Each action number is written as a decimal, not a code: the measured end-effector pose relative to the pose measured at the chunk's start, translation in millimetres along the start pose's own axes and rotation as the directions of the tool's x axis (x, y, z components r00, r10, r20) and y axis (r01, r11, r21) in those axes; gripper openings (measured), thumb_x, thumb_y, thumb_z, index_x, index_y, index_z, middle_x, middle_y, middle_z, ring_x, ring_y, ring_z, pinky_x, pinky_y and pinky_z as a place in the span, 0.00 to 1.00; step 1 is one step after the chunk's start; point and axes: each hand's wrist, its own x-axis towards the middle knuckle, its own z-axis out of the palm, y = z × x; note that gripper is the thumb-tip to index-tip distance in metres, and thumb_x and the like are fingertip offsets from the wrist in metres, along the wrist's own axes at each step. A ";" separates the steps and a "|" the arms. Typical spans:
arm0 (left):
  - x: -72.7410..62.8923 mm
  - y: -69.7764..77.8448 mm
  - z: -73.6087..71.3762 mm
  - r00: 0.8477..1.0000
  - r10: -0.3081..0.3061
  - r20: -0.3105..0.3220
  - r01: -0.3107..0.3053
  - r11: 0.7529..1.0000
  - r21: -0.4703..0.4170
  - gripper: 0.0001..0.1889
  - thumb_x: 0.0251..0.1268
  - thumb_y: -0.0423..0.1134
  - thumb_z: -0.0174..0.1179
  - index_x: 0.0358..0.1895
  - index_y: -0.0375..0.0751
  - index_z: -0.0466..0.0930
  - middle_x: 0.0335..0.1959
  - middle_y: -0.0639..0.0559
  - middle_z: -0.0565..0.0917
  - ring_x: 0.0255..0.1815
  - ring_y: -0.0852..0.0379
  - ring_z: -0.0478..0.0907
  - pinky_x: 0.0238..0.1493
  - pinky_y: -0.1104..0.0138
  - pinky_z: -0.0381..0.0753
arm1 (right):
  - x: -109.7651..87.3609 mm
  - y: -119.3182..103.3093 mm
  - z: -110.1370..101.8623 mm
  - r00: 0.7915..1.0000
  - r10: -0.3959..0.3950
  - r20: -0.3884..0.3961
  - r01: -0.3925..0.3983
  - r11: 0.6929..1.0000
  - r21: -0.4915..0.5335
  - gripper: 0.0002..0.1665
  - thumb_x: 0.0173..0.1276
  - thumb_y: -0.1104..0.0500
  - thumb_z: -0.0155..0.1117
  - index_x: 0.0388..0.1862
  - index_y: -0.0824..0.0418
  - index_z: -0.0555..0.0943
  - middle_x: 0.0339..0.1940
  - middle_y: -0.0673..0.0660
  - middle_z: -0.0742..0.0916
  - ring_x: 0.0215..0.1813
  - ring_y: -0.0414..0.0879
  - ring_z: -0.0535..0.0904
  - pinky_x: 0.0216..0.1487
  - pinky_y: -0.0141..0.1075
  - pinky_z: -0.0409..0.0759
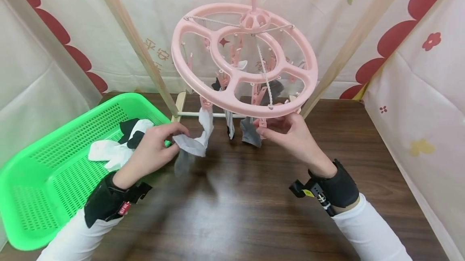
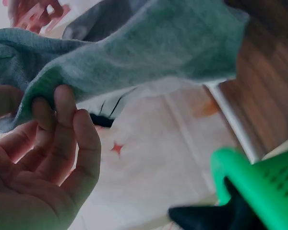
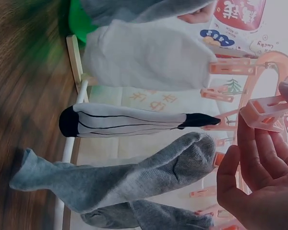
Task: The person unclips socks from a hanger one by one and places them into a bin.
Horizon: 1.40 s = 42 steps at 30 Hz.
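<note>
Your left hand (image 1: 152, 144) pinches a gray sock (image 1: 189, 144), right hand (image 1: 296, 137) pinches a pink clip (image 3: 260, 116); apparently mid-hanging. Next likely needs: squeeze clip open, bring sock in.

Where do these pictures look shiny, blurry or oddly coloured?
Head view: pale glare on the wooden table, and the gray sock in the left hand blurs at its lower end; left wrist view: that sock looks greenish, the green basket out of focus; right wrist view: the striped sock fairly crisp, the basket blurred.
</note>
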 end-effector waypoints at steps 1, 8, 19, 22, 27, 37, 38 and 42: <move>0.5 0.5 -3.8 1.000 -0.003 -0.017 0.003 1.000 0.015 0.16 0.47 0.18 0.55 0.38 0.39 0.82 0.32 0.54 0.83 0.27 0.59 0.73 0.27 0.66 0.71 | -0.4 0.2 -1.0 1.000 -0.006 -0.002 0.006 1.000 0.000 0.21 0.61 0.73 0.65 0.53 0.63 0.76 0.42 0.65 0.86 0.42 0.51 0.83 0.45 0.38 0.81; 0.2 -2.6 -29.1 0.988 -0.082 -0.133 0.095 0.990 0.102 0.16 0.47 0.17 0.59 0.36 0.39 0.83 0.27 0.54 0.84 0.27 0.59 0.77 0.29 0.72 0.71 | -1.5 0.5 -7.7 0.999 -0.043 -0.025 0.044 0.999 0.027 0.21 0.61 0.75 0.64 0.52 0.63 0.77 0.42 0.66 0.86 0.40 0.51 0.84 0.42 0.38 0.81; -9.0 -16.3 -64.8 0.937 -0.252 -0.242 0.302 0.932 0.199 0.14 0.51 0.20 0.55 0.39 0.38 0.83 0.27 0.47 0.83 0.18 0.59 0.69 0.22 0.71 0.62 | -4.5 3.0 -24.3 0.994 -0.045 -0.097 0.042 0.999 -0.034 0.20 0.61 0.75 0.64 0.51 0.63 0.77 0.40 0.61 0.87 0.38 0.49 0.84 0.41 0.33 0.80; -9.5 -19.0 -74.8 0.897 -0.371 -0.241 0.418 0.888 0.191 0.14 0.54 0.22 0.53 0.41 0.37 0.83 0.28 0.44 0.83 0.13 0.61 0.67 0.18 0.69 0.62 | -2.9 5.7 -31.2 0.991 -0.052 -0.124 0.046 0.997 -0.054 0.20 0.60 0.76 0.64 0.50 0.63 0.77 0.37 0.60 0.86 0.35 0.48 0.83 0.39 0.32 0.79; -12.5 -24.0 -87.9 0.834 -0.492 -0.249 0.541 0.818 0.196 0.14 0.57 0.25 0.52 0.44 0.36 0.82 0.31 0.40 0.83 0.11 0.58 0.66 0.15 0.65 0.61 | 0.0 12.1 -43.5 0.987 -0.016 -0.162 0.010 0.999 -0.043 0.20 0.62 0.74 0.63 0.52 0.61 0.77 0.38 0.59 0.86 0.35 0.45 0.83 0.39 0.31 0.80; -18.2 -29.6 -107.4 0.814 -0.459 -0.356 0.560 0.783 0.271 0.11 0.59 0.28 0.53 0.43 0.30 0.81 0.35 0.32 0.83 0.15 0.68 0.62 0.31 0.62 0.55 | 5.9 21.4 -64.6 0.979 0.012 -0.206 -0.006 1.000 0.028 0.14 0.65 0.71 0.63 0.49 0.64 0.77 0.36 0.57 0.87 0.34 0.46 0.83 0.41 0.30 0.79; -18.5 -30.3 -108.3 0.824 -0.442 -0.355 0.547 0.782 0.298 0.11 0.59 0.28 0.53 0.43 0.30 0.81 0.35 0.31 0.83 0.14 0.64 0.62 0.30 0.62 0.55 | 6.4 22.0 -66.3 0.977 0.014 -0.214 -0.009 1.000 0.026 0.14 0.65 0.70 0.63 0.49 0.64 0.77 0.36 0.56 0.87 0.34 0.45 0.83 0.41 0.30 0.79; -20.4 -35.4 -109.1 0.854 -0.412 -0.317 0.510 0.782 0.357 0.10 0.57 0.26 0.53 0.41 0.27 0.79 0.34 0.28 0.82 0.15 0.48 0.65 0.30 0.59 0.55 | 8.9 24.4 -71.8 0.969 0.020 -0.245 -0.009 0.999 0.045 0.14 0.66 0.70 0.62 0.49 0.63 0.77 0.37 0.55 0.87 0.36 0.44 0.84 0.40 0.28 0.78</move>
